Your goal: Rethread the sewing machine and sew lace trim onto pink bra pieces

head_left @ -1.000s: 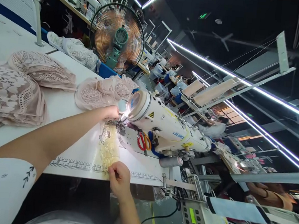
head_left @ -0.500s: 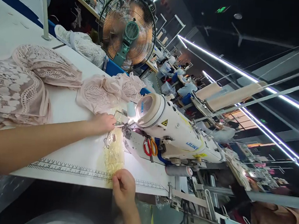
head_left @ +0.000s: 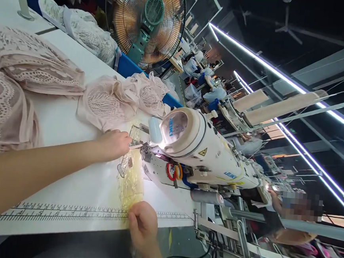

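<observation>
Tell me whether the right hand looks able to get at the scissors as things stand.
Probably yes: only flat table seems to lie between the right hand and the scissors, though it seems to be pinching the yellow strip and would likely need freeing.

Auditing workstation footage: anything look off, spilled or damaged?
One thing: a crinkled yellow patch on the white table, between the left hand and the right hand. It looks odd because the surface around it is smooth; I can't tell whether it's old tape. No spill stands out.

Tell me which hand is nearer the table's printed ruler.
Right. The right hand partly covers the printed ruler; the left hand is farther off, near the sewing machine.
</observation>
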The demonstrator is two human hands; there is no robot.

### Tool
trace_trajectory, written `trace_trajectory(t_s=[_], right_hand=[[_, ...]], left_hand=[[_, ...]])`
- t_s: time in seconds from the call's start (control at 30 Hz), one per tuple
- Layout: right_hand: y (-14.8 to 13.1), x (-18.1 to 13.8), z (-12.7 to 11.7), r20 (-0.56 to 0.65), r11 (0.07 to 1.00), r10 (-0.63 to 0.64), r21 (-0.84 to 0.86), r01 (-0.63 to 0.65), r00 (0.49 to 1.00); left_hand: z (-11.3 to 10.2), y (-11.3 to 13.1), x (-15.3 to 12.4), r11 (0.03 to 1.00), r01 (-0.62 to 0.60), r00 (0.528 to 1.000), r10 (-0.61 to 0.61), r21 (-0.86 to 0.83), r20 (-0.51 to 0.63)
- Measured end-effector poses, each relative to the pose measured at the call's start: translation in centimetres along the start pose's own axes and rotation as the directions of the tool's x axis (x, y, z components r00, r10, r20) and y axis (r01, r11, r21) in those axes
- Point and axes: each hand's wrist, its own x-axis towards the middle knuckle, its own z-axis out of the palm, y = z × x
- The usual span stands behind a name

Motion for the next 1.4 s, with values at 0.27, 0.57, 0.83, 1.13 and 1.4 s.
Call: trace_trajectory(t_s=[0.27,0.57,0.83,1.13,1.4], right_hand=[[-0.1,0.2,-0.3,-0.013,1.000,-0.017,0.024,0.018,1.000],[0.2,-0.4,-0.4,-0.063,0.994,-0.104,0.018,0.105,0.993],[0.5,-0.8,-0.5,-0.068,0.992,-0.127,0.012,0.128,0.990],[0.6,-0.8,-0.4,-0.059,0.992,-0.126,0.012,0.127,0.990],[0.3,-0.3,-0.6,-0.085,0.987,-0.145,0.054,0.150,0.986]], left_hand=[[0.0,0.0,0.0,1.000,0.005,0.999,-0.006,0.016,0.032],[-1.8,0.6,-0.3,0.991,0.076,0.997,-0.078,0.108,0.014],[-1.8,2.7,-1.7,0.966,0.139,0.986,-0.155,0.217,0.059],[-1.8,3.2,-1.8,0.949,0.167,0.977,-0.196,0.266,0.085],[-1.5,2.7,-2.0,0.972,0.177,0.979,-0.190,0.153,0.072]])
